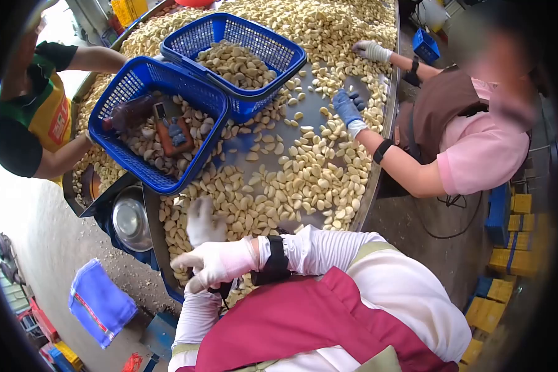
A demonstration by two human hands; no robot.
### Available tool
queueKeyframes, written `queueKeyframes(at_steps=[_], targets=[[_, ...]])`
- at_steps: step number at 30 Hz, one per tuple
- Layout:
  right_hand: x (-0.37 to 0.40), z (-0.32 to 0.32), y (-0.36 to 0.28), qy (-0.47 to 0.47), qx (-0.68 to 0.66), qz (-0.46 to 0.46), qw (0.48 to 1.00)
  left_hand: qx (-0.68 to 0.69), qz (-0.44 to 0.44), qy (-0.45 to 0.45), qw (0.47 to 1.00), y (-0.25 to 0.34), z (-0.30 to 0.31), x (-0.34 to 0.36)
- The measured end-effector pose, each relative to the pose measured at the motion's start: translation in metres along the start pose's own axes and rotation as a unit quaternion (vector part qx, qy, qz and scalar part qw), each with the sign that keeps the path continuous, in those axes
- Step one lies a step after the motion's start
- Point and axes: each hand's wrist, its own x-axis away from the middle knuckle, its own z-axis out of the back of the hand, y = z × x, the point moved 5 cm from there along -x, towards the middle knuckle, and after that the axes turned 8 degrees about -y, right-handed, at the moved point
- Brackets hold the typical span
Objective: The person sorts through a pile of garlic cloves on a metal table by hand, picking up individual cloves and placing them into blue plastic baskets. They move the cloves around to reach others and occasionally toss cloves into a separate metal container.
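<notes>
My left hand (pixel 206 222), in a white glove, hovers low over peeled garlic cloves (pixel 316 180) at the near left corner of the metal table (pixel 245 146). Its fingers look apart and hold nothing, though slightly blurred. Crossing over it, my right hand (pixel 224 260) is also gloved, with a black band (pixel 274 260) on its wrist. The right fingers are curled round my left sleeve cuff (pixel 199 301) at the wrist. Something dark shows just beneath that hand, partly hidden.
Beyond my hands, a blue basket (pixel 220 133) holds cloves, a bottle (pixel 133 113) and an orange phone case (pixel 173 135); another blue basket (pixel 291 53) holds cloves. Co-workers stand left and right, the right one's gloved hands over cloves. A metal bowl (pixel 130 217) sits beside the table.
</notes>
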Motion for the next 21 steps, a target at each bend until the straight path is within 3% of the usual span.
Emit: queueKeyframes(at_steps=[1,2,3,5,7,9,11,13,15,17,19,21], targets=[[0.005,0.007,-0.01,0.13,0.268,-0.006,0.955,-0.067,-0.083,-0.027,0.994,0.013,-0.006,0.003],[-0.028,0.025,0.05,0.157,0.145,0.249,0.945,0.004,-0.116,-0.133,0.984,0.017,-0.024,0.002],[0.001,0.065,0.042,0.182,0.314,0.106,0.926,0.076,-0.144,-0.24,0.957,0.021,-0.041,0.007],[0.042,0.131,0.109,0.252,0.458,-0.166,0.836,-0.156,-0.216,-0.239,0.934,0.056,-0.025,0.023],[0.123,0.169,0.13,0.388,0.4,-0.233,0.797,-0.16,-0.212,-0.244,0.933,0.047,-0.038,0.029],[0.184,0.181,0.154,0.518,0.364,-0.117,0.765,-0.167,-0.199,-0.249,0.933,0.047,-0.04,0.024],[0.22,0.178,0.166,0.585,0.034,-0.031,0.809,-0.158,-0.195,-0.256,0.934,0.049,-0.039,0.02],[0.259,0.159,0.151,0.453,-0.159,-0.012,0.877,-0.15,-0.177,-0.27,0.935,0.05,-0.041,0.015],[0.291,0.125,0.145,0.215,-0.173,-0.228,0.934,-0.151,-0.181,-0.277,0.932,0.047,-0.041,0.017],[0.303,0.118,0.145,0.224,0.098,-0.278,0.929,-0.155,-0.2,-0.262,0.931,0.047,-0.041,0.017],[0.287,0.127,0.145,0.274,0.155,-0.283,0.906,-0.167,-0.197,-0.258,0.931,0.051,-0.046,0.016],[0.249,0.139,0.158,0.419,0.165,-0.14,0.882,-0.183,-0.192,-0.253,0.93,0.057,-0.048,0.015]])
